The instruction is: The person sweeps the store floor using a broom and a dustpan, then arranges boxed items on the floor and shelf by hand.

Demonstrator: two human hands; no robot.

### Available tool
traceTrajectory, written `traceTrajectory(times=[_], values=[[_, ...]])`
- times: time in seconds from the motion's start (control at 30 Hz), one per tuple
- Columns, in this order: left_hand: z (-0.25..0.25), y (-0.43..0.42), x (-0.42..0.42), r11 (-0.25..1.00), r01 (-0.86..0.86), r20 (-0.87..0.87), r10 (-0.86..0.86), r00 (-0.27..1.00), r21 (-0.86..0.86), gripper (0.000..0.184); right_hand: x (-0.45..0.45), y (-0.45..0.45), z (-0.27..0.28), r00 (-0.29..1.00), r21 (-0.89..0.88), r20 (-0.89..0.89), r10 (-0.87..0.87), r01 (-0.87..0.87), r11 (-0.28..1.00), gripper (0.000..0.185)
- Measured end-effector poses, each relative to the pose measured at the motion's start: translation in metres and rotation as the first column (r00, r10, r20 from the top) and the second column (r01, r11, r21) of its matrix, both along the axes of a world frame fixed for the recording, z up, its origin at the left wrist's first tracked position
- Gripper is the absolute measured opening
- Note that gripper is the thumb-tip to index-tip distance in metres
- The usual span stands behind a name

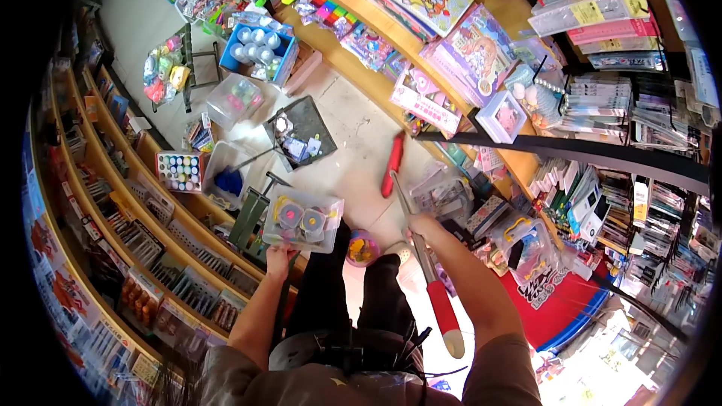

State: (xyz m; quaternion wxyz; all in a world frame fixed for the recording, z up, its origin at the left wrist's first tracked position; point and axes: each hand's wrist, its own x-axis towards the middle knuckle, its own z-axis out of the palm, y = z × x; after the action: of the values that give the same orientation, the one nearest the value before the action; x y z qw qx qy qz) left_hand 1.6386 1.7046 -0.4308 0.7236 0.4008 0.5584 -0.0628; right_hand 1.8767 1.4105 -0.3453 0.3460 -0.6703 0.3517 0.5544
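My left hand [278,258] grips the near edge of a clear plastic bin [329,234], which holds two round, roll-like items [301,217] with pink and grey centres. My right hand [425,228] is wrapped round the metal pole of a broom [445,316]. Its red and cream grip end points back toward me, and its narrow red head [392,164] rests on the floor. Between my legs a small pink tub [362,248] contains yellow and orange pieces. Ahead lies a dark square tray [323,126] with small packets and bits in it.
Wooden shelves full of stationery flank me on the left [139,218] and right [421,45]. A blue crate [282,43], a clear box [235,99] and a green folding frame [248,214] stand ahead and left. Plastic boxes crowd the right, beside a red mat [556,312].
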Motion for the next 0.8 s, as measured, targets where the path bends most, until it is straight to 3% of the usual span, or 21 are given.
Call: traceTrajectory(times=[0.13,0.17,0.2,0.27,0.4,0.53,0.57,0.63,0.67,0.8], values=[[-0.003,0.001,0.004,0.998,-0.048,0.049,0.050,0.998,-0.042,0.004,-0.035,-0.034,0.002,0.999,0.079,0.019,-0.046,0.044,0.996,0.027],[-0.007,0.002,0.003,0.998,-0.048,0.045,0.050,0.998,-0.042,0.004,-0.035,-0.038,0.018,0.991,0.233,-0.032,-0.133,0.137,0.963,0.026],[-0.010,0.004,0.003,0.998,-0.046,0.042,0.048,0.998,-0.040,0.004,-0.034,-0.040,0.030,0.957,0.227,-0.107,-0.270,0.287,0.931,0.025],[-0.011,0.006,-0.002,0.999,-0.035,0.039,0.036,0.999,-0.035,0.005,-0.035,-0.049,0.049,0.815,0.180,-0.244,-0.525,0.570,0.801,0.025],[-0.003,0.007,0.010,1.000,-0.023,0.018,0.023,1.000,-0.003,0.009,-0.027,-0.090,0.024,0.391,0.061,-0.574,-0.720,0.897,0.438,0.028],[-0.007,0.012,0.013,1.000,-0.003,0.008,0.002,1.000,0.012,0.009,-0.007,-0.096,-0.018,0.510,0.127,-0.501,-0.700,0.843,0.523,0.032],[-0.009,0.011,0.011,1.000,-0.007,0.042,0.006,0.999,0.002,0.010,-0.009,-0.102,-0.044,0.602,0.248,-0.480,-0.638,0.791,0.560,0.026],[-0.011,0.011,0.012,1.000,0.001,0.052,0.000,0.999,-0.001,0.010,-0.008,-0.074,-0.041,0.861,0.397,-0.153,-0.486,0.504,0.767,0.026],[-0.010,0.011,0.015,1.000,0.007,0.030,-0.007,1.000,0.005,0.010,-0.006,-0.054,-0.034,0.926,0.419,0.036,-0.375,0.327,0.847,0.027],[-0.014,0.011,0.020,1.000,-0.027,0.026,0.027,0.999,0.002,0.011,-0.008,-0.001,-0.010,0.970,0.203,-0.057,-0.236,0.243,0.949,0.027]])
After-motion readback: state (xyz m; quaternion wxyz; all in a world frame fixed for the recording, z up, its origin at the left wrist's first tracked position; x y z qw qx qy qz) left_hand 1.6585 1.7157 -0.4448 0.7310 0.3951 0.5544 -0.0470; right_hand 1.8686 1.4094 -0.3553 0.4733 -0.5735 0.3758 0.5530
